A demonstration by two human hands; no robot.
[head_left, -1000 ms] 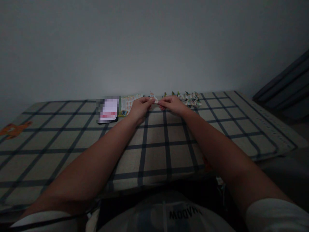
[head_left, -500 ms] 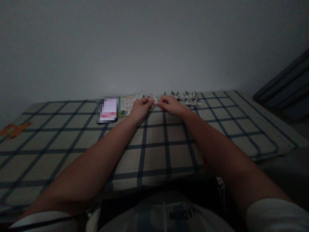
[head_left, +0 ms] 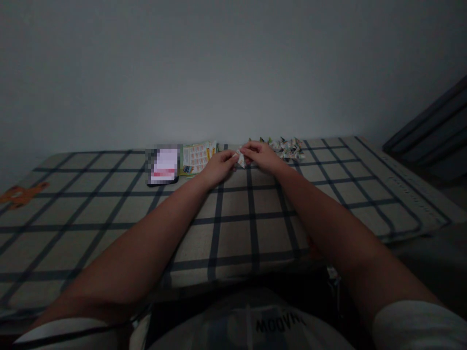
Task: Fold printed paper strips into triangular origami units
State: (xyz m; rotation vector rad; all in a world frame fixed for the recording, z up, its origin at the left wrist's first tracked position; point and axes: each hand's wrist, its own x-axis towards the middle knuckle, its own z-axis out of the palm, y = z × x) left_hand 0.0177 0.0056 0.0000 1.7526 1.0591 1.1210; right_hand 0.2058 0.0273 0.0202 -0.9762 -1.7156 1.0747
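Note:
A small piece of folded printed paper (head_left: 241, 159) is pinched between my two hands above the checked cloth, near the wall. My left hand (head_left: 220, 166) grips its left side with thumb and fingertips. From the right, my right hand (head_left: 263, 155) closes on the paper's other side, fingertips close to those of the left. Several small folded paper pieces (head_left: 291, 147) lie in a cluster just beyond and right of my right hand, partly hidden by it. Left of my left hand rests a stack of printed leaflets (head_left: 197, 156).
A phone (head_left: 163, 166) with a lit, blurred screen lies left of the leaflets. An orange shape (head_left: 24, 194) is at the cloth's far left. The checked tablecloth (head_left: 233, 233) covers the table, which meets a plain wall (head_left: 233, 68). Dark folded fabric (head_left: 430, 126) stands at the right.
My left hand has shifted a little to the right and the hands are closer together. The folded paper has turned between them and now points downward.

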